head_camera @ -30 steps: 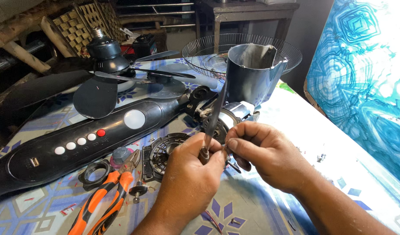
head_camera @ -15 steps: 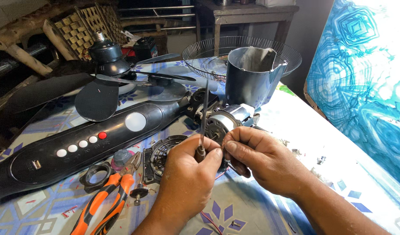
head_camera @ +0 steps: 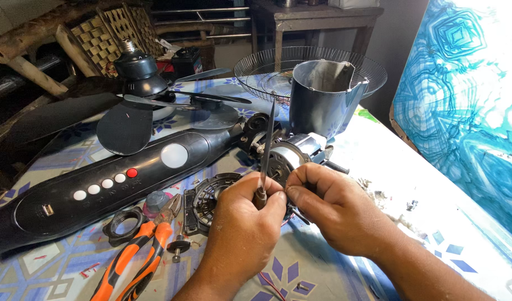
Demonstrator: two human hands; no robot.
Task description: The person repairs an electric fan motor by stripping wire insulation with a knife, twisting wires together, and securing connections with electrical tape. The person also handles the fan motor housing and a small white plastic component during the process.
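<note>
The left hand (head_camera: pixel 242 223) grips an upright thin blade (head_camera: pixel 265 150); the right hand (head_camera: pixel 334 209) pinches beside it, above the table (head_camera: pixel 434 223), near the fan motor (head_camera: pixel 286 156). Best kept steady and vertical.

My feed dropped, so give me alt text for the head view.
Both hands meet mid-table: the left hand holds a thin blade upright, the right hand pinching beside it, before a fan motor. Orange pliers lie left.

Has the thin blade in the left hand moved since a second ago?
Yes. The blade, held by the left hand, has swung from tilted right to nearly upright, judged against the grey metal housing.
</note>
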